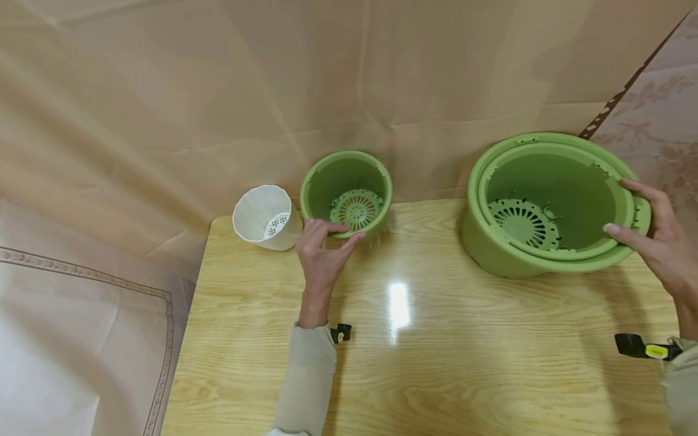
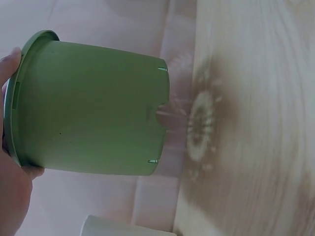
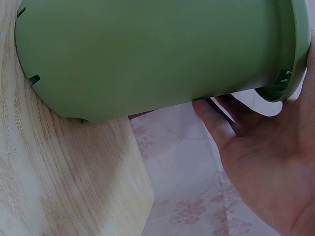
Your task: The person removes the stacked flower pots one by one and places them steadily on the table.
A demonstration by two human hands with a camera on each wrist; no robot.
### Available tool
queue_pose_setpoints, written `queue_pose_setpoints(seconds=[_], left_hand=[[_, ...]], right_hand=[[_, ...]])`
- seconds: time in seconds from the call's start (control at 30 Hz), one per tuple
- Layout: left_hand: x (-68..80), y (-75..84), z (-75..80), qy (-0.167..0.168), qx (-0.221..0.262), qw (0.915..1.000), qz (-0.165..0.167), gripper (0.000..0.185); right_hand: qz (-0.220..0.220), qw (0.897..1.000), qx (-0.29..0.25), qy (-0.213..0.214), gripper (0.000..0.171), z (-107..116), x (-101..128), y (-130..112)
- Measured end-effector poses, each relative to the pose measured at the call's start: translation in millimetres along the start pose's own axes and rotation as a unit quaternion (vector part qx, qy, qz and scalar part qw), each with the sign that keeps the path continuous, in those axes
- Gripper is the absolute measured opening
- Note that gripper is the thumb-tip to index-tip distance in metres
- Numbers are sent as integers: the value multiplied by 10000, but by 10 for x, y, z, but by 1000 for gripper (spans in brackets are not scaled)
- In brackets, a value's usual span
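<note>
My left hand (image 1: 322, 254) pinches the near rim of a small green plant pot (image 1: 346, 172), whose slotted base shows inside. In the left wrist view this pot (image 2: 98, 108) hangs above the table, and light through its base falls on the wood. On the right, my right hand (image 1: 662, 242) grips the rim of a large green plant pot (image 1: 501, 257), thumb over the edge. A second green rim (image 1: 551, 261) sits within that pot's outer rim. The large pot (image 3: 147, 54) tilts in the right wrist view, its lower edge close to or touching the table.
A small white pot (image 1: 251, 212) with a perforated base stands left of the small green pot, at the back left of the wooden table (image 1: 436, 363). Behind the table hangs a beige cloth (image 1: 327, 72). Patterned cloth (image 1: 671, 121) is at the right.
</note>
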State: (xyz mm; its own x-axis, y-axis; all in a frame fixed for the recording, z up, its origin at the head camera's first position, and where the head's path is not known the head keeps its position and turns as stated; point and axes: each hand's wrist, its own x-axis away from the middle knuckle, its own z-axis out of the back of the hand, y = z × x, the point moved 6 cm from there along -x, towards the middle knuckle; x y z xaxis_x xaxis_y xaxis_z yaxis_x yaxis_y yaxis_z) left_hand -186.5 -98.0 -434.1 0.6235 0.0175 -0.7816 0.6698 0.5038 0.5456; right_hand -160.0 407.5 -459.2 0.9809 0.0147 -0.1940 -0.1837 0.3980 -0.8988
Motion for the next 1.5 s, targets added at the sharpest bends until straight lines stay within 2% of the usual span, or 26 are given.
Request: queue_pose_setpoints(seconds=[0.2, 0.43, 0.67, 0.8, 1.0, 1.23, 1.5], left_hand=[[62, -72, 22, 29, -118, 9999, 74, 33], [97, -124, 49, 26, -186, 9997, 176, 34], [143, -195, 73, 83, -156, 9993, 317, 32], [157, -210, 83, 105, -129, 9995, 284, 32], [166, -225, 109, 147, -133, 9994, 269, 33], [202, -274, 139, 159, -150, 9989, 411, 32], [244, -337, 163, 141, -142, 9987, 460, 32]], right_hand=[[27, 10000, -73, 57, 77, 10, -3, 9], [5, 9952, -979, 19, 76, 8, 4, 19], [36, 9911, -1331, 8, 75, -1, -1, 11], [-10, 9936, -1129, 31, 75, -1, -3, 15], [-102, 9999, -67, 86, 75, 6, 6, 26], [-74, 9999, -94, 93, 75, 8, 2, 29], [-81, 9998, 154, 59, 74, -1, 3, 26]])
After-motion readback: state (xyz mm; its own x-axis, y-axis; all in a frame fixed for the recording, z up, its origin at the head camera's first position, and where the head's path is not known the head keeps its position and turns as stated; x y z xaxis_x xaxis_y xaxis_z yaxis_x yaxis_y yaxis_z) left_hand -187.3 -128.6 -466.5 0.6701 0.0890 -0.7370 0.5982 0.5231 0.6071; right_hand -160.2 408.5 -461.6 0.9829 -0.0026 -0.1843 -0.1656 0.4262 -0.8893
